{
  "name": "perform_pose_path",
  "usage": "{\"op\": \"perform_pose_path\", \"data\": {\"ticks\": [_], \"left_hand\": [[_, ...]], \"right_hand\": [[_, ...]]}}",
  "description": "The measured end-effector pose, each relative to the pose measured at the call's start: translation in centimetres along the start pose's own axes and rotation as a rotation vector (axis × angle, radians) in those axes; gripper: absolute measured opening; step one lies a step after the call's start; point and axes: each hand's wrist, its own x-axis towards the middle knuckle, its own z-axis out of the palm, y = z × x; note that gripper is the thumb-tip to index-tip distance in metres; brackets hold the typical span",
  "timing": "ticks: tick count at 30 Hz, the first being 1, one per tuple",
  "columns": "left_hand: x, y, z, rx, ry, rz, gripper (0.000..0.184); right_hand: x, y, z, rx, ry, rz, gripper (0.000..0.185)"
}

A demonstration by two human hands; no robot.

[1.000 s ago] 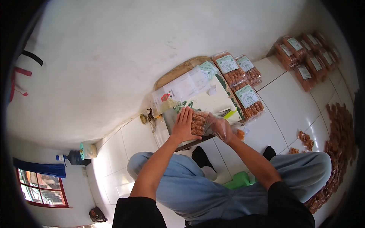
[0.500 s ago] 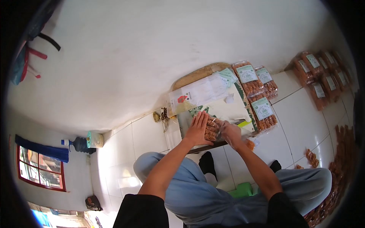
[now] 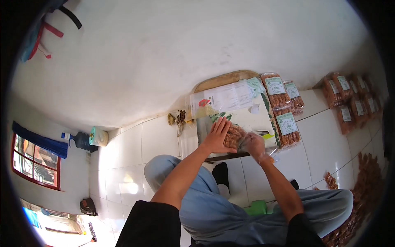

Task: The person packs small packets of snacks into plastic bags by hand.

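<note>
A clear plastic bag of brown snacks (image 3: 234,137) lies at the front of a low, paper-topped table. My left hand (image 3: 217,138) spans its left end, fingers stretched along the far side and thumb along the near side. At the bag's right end, my right hand (image 3: 254,146) is closed around the gathered plastic. Just beyond that hand is a tool with a yellow-green handle (image 3: 269,134), its kind partly hidden. Clear plastic bags (image 3: 224,99) and green printed labels (image 3: 254,86) lie at the table's back.
Labelled snack packs (image 3: 286,125) are stacked along the table's right edge. More packs (image 3: 347,109) stand against the wall at right, with loose brown snacks (image 3: 368,181) heaped nearer. A green object (image 3: 257,207) sits between my legs. A water jug (image 3: 84,141) stands at left.
The view has shifted slightly. My left hand stays on the bag, and my right hand has turned a little at the gathered end.
</note>
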Motion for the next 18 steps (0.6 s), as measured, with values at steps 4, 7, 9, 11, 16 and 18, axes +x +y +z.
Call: {"op": "perform_pose_path", "data": {"ticks": [4, 7, 9, 11, 16, 18], "left_hand": [[-0.1, 1.1, 0.5, 0.055, 0.015, -0.159, 0.114], [1.5, 1.1, 3.1, -0.214, 0.235, -0.42, 0.092], [2.3, 1.2, 4.2, -0.382, 0.354, -0.674, 0.078], [2.4, 1.2, 4.5, -0.402, 0.36, -0.688, 0.076], [2.2, 1.5, 5.0, -0.34, 0.421, -0.663, 0.073], [2.2, 1.6, 4.5, -0.344, 0.409, -0.648, 0.072]], "right_hand": [[-0.9, -0.2, -1.1, 0.213, 0.034, -0.073, 0.013], [-0.9, -0.4, -1.6, 0.14, -0.021, -0.186, 0.008], [-1.1, -0.8, -1.7, 0.377, -0.091, -0.1, 0.011], [-0.9, 0.0, -1.0, 0.369, -0.102, -0.101, 0.012], [-0.4, 0.0, 0.2, -0.088, -0.166, -0.129, 0.02], [-0.5, -0.9, 0.5, -0.183, -0.158, 0.029, 0.026]]}}
